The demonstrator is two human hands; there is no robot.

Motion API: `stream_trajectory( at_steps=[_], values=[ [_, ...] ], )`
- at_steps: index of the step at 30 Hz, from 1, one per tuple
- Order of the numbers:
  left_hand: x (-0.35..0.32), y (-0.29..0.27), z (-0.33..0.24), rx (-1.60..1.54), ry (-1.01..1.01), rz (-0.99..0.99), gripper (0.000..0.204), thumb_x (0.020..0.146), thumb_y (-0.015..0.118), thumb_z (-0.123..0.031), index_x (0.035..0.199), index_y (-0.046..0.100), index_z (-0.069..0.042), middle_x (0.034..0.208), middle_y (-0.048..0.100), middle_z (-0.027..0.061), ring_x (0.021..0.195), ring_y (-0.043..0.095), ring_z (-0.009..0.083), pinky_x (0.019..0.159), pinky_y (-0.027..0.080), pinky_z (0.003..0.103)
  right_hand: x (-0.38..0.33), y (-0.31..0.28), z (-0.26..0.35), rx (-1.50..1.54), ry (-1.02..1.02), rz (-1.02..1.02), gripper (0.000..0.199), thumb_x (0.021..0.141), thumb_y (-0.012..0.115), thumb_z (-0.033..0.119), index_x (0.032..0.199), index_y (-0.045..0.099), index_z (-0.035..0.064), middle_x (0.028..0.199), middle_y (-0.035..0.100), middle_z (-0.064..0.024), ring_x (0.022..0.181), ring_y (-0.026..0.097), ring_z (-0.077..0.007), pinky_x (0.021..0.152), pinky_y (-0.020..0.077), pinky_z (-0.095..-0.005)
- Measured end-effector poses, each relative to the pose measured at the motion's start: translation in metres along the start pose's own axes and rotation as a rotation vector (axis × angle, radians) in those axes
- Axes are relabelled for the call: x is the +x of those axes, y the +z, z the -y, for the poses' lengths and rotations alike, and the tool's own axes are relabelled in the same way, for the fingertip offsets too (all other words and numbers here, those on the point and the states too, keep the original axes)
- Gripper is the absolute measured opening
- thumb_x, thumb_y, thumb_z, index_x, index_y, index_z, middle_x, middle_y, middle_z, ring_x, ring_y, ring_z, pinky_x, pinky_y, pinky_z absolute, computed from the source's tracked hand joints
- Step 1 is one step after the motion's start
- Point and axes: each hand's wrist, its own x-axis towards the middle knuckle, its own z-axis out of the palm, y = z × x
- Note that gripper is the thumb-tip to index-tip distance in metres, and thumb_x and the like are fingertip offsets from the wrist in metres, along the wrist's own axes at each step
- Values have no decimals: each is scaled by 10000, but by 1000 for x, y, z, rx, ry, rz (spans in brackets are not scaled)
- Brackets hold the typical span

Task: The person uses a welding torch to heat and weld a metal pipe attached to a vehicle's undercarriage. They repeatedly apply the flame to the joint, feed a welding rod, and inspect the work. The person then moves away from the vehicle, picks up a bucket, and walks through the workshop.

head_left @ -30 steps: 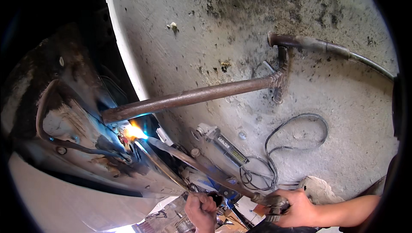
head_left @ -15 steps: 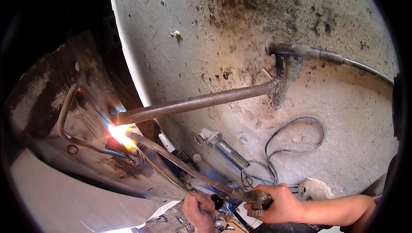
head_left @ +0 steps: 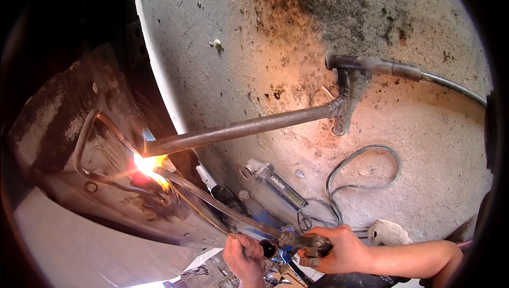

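My right hand grips the body of a gas torch; its long tube runs up and left to a bright orange flame. The flame plays on a rusty metal panel where a bent thin rod lies against it. My left hand is closed near the torch's rear end and pinches a thin filler wire that reaches toward the flame. A rusty steel pipe ends right beside the flame.
The pipe joins a welded T-piece with a hose going right. On the stained concrete floor lie a looped grey cable, a small blue tool and a white glove.
The view has shifted, so the panel and flame now sit lower left in frame. The flame glows larger and brighter. Both hands keep their hold on torch and wire.
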Motion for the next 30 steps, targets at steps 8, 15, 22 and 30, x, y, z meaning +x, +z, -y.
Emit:
stream_trajectory(
  at_steps=[8, 15, 22, 30],
  values=[
    [2, 5, 4, 88, -7, -4, 287, 969, 395, -283, 771, 390, -74, 540, 260, -28, 416, 187, 50, 363, 151, 214, 2, -1, -2, -20, 52, 16, 265, 723, 775, 211, 869, 657, 24, 621, 632, -83, 507, 563, -114, 516, 480, -275],
    [3, 3, 5, 74, -5, 4, 287, 975, 380, -279, 774, 392, -75, 535, 257, -34, 411, 188, 48, 359, 150, 212, 2, -1, 0, -1, 4, -5, 267, 722, 773, 215, 872, 658, 26, 626, 639, -78, 523, 591, -121, 529, 490, -274],
    [3, 5, 4, 77, -4, -12, 291, 976, 384, -285, 770, 391, -79, 535, 262, -38, 412, 201, 46, 355, 155, 207, 2, -2, -3, -9, 20, 28, 253, 727, 768, 210, 874, 657, 36, 624, 638, -70, 523, 584, -119, 532, 490, -274],
    [3, 8, 2, 86, -5, -41, 283, 974, 377, -276, 764, 389, -86, 541, 263, -35, 417, 208, 47, 358, 160, 200, 4, -3, -4, -10, 14, 33, 227, 732, 759, 209, 854, 661, 45, 633, 638, -73, 521, 579, -129, 533, 488, -277]
  ],
)
